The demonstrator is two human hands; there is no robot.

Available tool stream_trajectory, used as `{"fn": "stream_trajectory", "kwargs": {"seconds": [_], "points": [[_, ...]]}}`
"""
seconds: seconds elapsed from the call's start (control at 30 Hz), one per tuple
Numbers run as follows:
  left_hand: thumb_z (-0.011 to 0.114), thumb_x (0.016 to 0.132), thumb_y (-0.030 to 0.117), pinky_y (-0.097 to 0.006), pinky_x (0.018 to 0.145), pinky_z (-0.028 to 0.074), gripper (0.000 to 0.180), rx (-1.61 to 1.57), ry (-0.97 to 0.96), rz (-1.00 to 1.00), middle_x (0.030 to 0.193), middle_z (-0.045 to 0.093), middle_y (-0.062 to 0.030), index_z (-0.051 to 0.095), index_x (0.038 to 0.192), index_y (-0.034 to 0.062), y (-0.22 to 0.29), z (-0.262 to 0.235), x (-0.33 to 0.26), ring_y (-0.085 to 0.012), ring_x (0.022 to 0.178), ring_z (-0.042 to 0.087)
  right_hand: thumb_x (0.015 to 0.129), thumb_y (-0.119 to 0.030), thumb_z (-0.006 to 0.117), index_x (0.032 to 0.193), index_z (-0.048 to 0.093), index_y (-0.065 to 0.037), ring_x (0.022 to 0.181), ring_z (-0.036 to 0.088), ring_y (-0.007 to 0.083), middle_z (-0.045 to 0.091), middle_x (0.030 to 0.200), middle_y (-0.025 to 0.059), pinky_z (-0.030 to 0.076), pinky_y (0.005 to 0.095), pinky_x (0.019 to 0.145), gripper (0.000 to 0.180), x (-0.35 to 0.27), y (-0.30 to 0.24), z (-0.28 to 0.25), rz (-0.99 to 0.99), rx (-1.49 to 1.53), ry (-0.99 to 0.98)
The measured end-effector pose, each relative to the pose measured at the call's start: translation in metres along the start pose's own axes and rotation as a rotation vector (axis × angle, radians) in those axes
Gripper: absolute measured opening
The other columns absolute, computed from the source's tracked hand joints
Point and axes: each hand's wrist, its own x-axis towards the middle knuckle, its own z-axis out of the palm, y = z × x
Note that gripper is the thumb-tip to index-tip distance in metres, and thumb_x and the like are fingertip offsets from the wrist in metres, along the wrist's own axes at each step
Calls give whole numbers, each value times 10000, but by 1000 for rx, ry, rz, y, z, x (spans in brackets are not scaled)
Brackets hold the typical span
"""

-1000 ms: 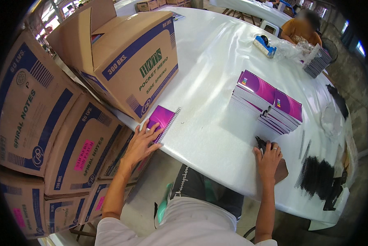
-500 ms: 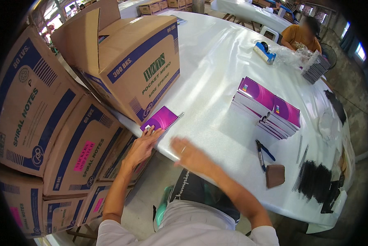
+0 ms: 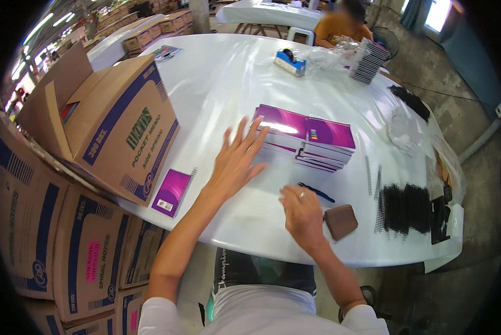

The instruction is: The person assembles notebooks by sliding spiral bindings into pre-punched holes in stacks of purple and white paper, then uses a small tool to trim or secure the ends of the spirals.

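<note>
1. Notebooks with shiny purple covers stand in two piles, a left pile (image 3: 282,123) and a right pile (image 3: 331,135), side by side near the middle of the white table (image 3: 206,84).
2. The left hand (image 3: 235,163) is up over the table with its fingers spread wide and nothing in its grip. Its fingertips are at the left end of the left pile. I cannot tell if they touch it.
3. The right hand (image 3: 302,215) is low, near the front edge of the table. Its fingers are bent in. Dark pliers (image 3: 324,195) show right beside it, but I cannot tell if the fingers hold them.
4. A brown block (image 3: 341,222) sits just right of that hand, near the front edge.
5. One purple notebook (image 3: 173,191) lies flat by itself near the front left corner, with its wire spring on the right.
6. A big brown box (image 3: 129,131) stands beside it, along the left edge, with its flaps up.
7. Black wire springs (image 3: 407,207) lie in a heap near the right edge.
8. A blue tape holder (image 3: 289,63) sits toward the far edge.
</note>
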Motion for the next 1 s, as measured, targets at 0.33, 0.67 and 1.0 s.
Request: {"fn": "stream_trajectory", "kwargs": {"seconds": [0.33,0.67,1.0], "points": [[698,813,385,-474,1080,396,675,138,-142,4,1456,470,-4,465,1402,150,-1,58,79,-323,1340,426,932,-285,588,1250,628,-191,1287,461,277,537,1369,82,223,552,1123,334,-88,103,8,157,-356,-93],[655,867,361,-498,1031,438,667,295,-170,130,1465,463,-53,407,1451,157,-14,53,63,-360,1337,429,916,-71,630,989,666,20,969,613,279,599,1166,127,475,356,832,122,-19,73,15,198,424,260],[623,870,459,-426,857,539,546,141,-390,87,1337,595,-27,568,1354,211,-21,23,96,-284,1085,624,956,-105,600,974,680,25,814,619,154,658,924,96,478,271,726,154,10,73,15,240,639,42]]}}
